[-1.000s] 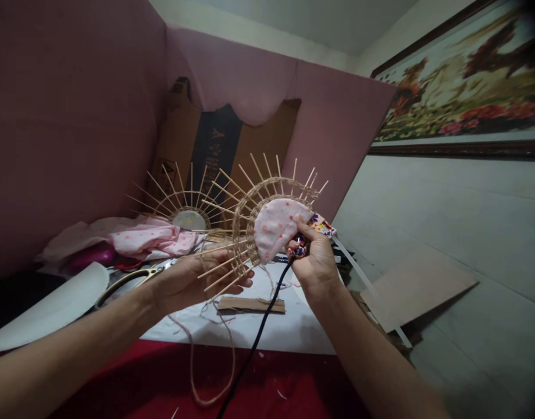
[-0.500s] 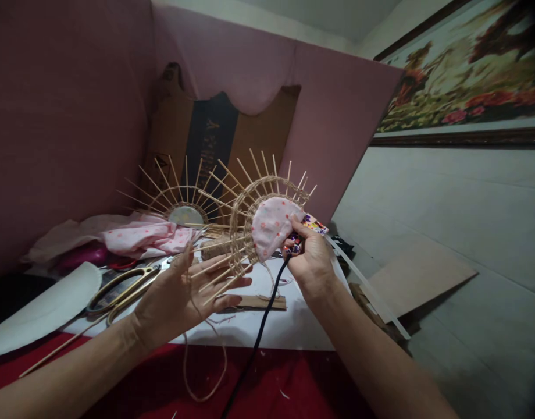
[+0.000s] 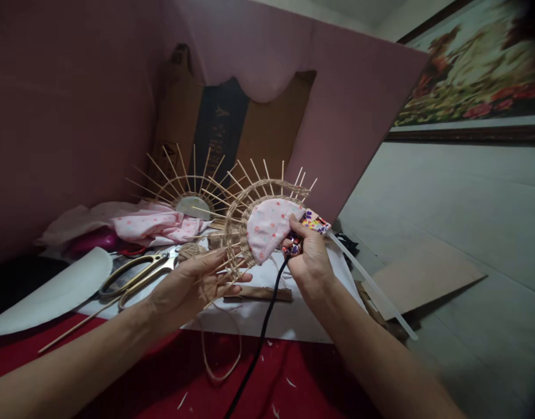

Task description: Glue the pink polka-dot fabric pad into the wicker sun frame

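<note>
My left hand (image 3: 193, 285) supports a round woven piece (image 3: 250, 227) from below, its fingers partly spread among the wooden skewer spokes. The piece has a pink dotted fabric centre (image 3: 267, 227) ringed with jute twine. My right hand (image 3: 311, 262) is closed round a glue gun (image 3: 313, 224) with a flowered body, its front end hidden behind the fabric. A translucent glue stick (image 3: 372, 291) juts out behind it and a black cord (image 3: 259, 349) hangs down from it. Loose jute twine (image 3: 219, 355) dangles under the piece.
A second spoked piece with a mirror centre (image 3: 191, 203) leans against cardboard (image 3: 219, 134) behind. Pink fabric (image 3: 149, 227), gold scissors (image 3: 136, 276), a twine ball (image 3: 189, 251), a white plate (image 3: 49, 294) and a loose skewer (image 3: 71, 331) lie on the table. A framed picture (image 3: 472, 75) hangs at the right.
My left hand has turned from an upright open palm to lying lower under the spokes, fingers reaching right. The view has shifted slightly left. My right hand stays on the glue gun.
</note>
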A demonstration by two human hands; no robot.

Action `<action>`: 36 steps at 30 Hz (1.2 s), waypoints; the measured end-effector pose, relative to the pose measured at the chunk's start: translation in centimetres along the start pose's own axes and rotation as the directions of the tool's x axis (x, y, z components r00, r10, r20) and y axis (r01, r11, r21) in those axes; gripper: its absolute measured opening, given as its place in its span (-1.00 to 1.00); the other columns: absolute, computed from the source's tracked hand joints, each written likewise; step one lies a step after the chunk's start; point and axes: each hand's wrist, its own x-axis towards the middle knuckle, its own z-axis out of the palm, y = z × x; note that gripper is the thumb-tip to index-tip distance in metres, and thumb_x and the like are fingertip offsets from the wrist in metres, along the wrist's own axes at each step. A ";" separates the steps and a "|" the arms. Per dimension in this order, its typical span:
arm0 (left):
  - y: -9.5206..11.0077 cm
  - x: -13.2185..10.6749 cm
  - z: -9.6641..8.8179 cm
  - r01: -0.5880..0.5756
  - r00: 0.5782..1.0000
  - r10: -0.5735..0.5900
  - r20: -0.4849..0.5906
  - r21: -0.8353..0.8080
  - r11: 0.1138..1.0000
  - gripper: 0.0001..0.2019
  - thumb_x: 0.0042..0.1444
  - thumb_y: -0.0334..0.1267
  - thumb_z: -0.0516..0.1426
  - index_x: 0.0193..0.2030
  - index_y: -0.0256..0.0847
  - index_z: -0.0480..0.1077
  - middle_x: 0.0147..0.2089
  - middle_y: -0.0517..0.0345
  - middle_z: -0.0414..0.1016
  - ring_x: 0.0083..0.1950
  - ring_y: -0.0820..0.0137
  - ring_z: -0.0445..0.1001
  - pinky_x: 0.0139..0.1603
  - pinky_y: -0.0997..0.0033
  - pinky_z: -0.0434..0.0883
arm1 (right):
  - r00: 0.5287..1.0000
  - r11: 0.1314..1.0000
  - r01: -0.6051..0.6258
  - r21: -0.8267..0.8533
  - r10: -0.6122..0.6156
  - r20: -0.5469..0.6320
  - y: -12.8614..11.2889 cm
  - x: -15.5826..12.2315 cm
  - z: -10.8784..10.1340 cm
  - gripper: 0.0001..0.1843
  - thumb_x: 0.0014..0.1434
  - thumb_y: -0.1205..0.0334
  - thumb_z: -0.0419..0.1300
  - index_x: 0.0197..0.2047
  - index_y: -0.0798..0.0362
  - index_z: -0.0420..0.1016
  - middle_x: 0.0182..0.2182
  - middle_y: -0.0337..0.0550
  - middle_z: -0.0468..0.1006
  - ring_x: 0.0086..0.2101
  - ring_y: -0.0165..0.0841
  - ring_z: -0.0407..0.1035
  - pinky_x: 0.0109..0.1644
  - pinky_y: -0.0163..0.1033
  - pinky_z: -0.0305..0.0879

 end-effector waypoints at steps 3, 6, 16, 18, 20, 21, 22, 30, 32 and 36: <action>0.0 -0.1 0.2 0.009 0.999 -0.007 -0.051 0.047 0.999 -0.77 0.09 -0.46 0.14 -0.10 -0.29 0.45 -0.11 -0.05 0.55 -0.22 0.23 0.57 -0.32 0.39 0.51 | 1.000 1.000 0.011 -0.003 -0.011 0.012 0.2 -0.2 0.1 -0.84 -0.10 0.54 0.25 -0.48 0.12 0.40 -0.60 -0.37 0.44 -0.69 -0.61 0.16 -0.75 -0.53 -0.02; 0.2 -0.2 0.1 -0.029 0.997 0.034 -0.072 0.075 0.997 -0.78 0.07 -0.49 0.15 -0.12 -0.29 0.46 -0.12 -0.03 0.56 -0.27 0.27 0.58 -0.36 0.44 0.50 | 0.999 0.999 0.049 0.011 -0.049 -0.003 0.3 0.0 0.1 -0.89 -0.02 0.39 0.28 -0.43 0.09 0.40 -0.59 -0.39 0.44 -0.69 -0.60 0.18 -0.75 -0.52 -0.02; 1.3 0.1 -0.9 -0.101 0.986 0.111 -0.124 0.081 0.992 -0.75 0.09 -0.46 0.14 -0.07 -0.30 0.47 -0.07 -0.02 0.57 -0.25 0.37 0.57 -0.31 0.52 0.49 | 0.848 0.835 0.529 -0.150 -0.512 0.137 -2.4 -1.3 -1.4 -0.70 0.03 -0.01 0.26 -0.26 0.01 0.41 -0.39 -0.24 0.49 -0.48 -0.43 0.39 -0.71 -0.47 0.07; 1.5 0.0 -0.9 -0.118 0.979 0.126 -0.158 0.055 0.991 -0.76 0.09 -0.48 0.13 -0.09 -0.31 0.48 -0.08 -0.01 0.57 -0.24 0.42 0.56 -0.24 0.52 0.49 | 0.809 0.811 0.555 -0.187 -0.472 0.351 -2.7 -3.3 -2.0 -0.71 0.07 -0.01 0.23 -0.24 0.03 0.43 -0.34 -0.18 0.49 -0.48 -0.42 0.37 -0.71 -0.44 0.09; 1.6 0.0 -0.9 -0.136 0.978 0.139 -0.153 0.032 0.990 -0.77 0.10 -0.48 0.14 -0.10 -0.29 0.48 -0.09 0.04 0.58 -0.23 0.45 0.55 -0.22 0.53 0.47 | 0.814 0.841 0.448 -0.303 -0.244 0.527 -2.5 -5.0 -2.9 -0.66 0.08 0.09 0.25 -0.07 -0.02 0.40 -0.25 -0.10 0.50 -0.45 -0.38 0.38 -0.70 -0.42 0.10; 1.7 -0.1 -0.8 -0.141 0.979 0.143 -0.143 0.024 0.990 -0.78 0.10 -0.46 0.14 -0.10 -0.29 0.48 -0.10 0.06 0.59 -0.22 0.46 0.54 -0.20 0.53 0.47 | 0.812 0.843 0.401 -0.358 -0.147 0.565 -2.3 -5.7 -3.5 -0.64 0.09 0.11 0.24 -0.03 -0.02 0.40 -0.25 -0.08 0.51 -0.48 -0.40 0.37 -0.71 -0.42 0.07; 1.7 -0.1 -0.8 -0.145 0.980 0.146 -0.135 0.021 0.989 -0.78 0.11 -0.45 0.15 -0.09 -0.29 0.48 -0.10 0.08 0.59 -0.21 0.47 0.54 -0.19 0.53 0.46 | 0.809 0.835 0.347 -0.428 -0.035 0.586 -2.1 -6.1 -4.2 -0.67 0.12 0.12 0.22 -0.04 0.00 0.41 -0.27 -0.07 0.51 -0.52 -0.43 0.33 -0.70 -0.41 0.04; 1.2 0.2 -0.9 -0.143 0.985 0.144 -0.092 0.024 0.989 -0.73 0.09 -0.44 0.17 -0.03 -0.25 0.46 0.04 0.07 0.53 -0.06 0.41 0.51 -0.08 0.48 0.43 | 0.772 0.595 0.293 -0.749 0.315 0.552 -0.6 -6.1 -8.0 -0.60 0.22 -0.02 0.09 -0.44 0.14 0.40 -0.64 -0.26 0.32 -0.66 -0.56 0.08 -0.62 -0.38 -0.06; 1.0 0.3 -1.1 -0.130 0.988 0.132 -0.087 0.027 0.991 -0.72 0.09 -0.43 0.17 -0.03 -0.25 0.46 0.03 0.05 0.53 -0.06 0.39 0.51 -0.08 0.47 0.44 | 0.772 0.588 0.278 -0.760 0.334 0.540 -0.5 -6.0 -8.1 -0.60 0.21 -0.06 0.08 -0.38 0.14 0.41 -0.65 -0.30 0.29 -0.66 -0.56 0.07 -0.62 -0.38 -0.06; 0.8 0.3 -1.3 -0.137 0.988 0.139 -0.071 0.031 0.990 -0.72 0.08 -0.43 0.18 -0.04 -0.26 0.46 0.03 0.02 0.53 0.01 0.32 0.48 0.00 0.40 0.42 | 0.775 0.577 0.247 -0.779 0.365 0.516 0.2 -6.0 -8.2 -0.59 0.20 -0.09 0.08 -0.33 0.15 0.42 -0.69 -0.34 0.22 -0.68 -0.56 0.04 -0.63 -0.38 -0.07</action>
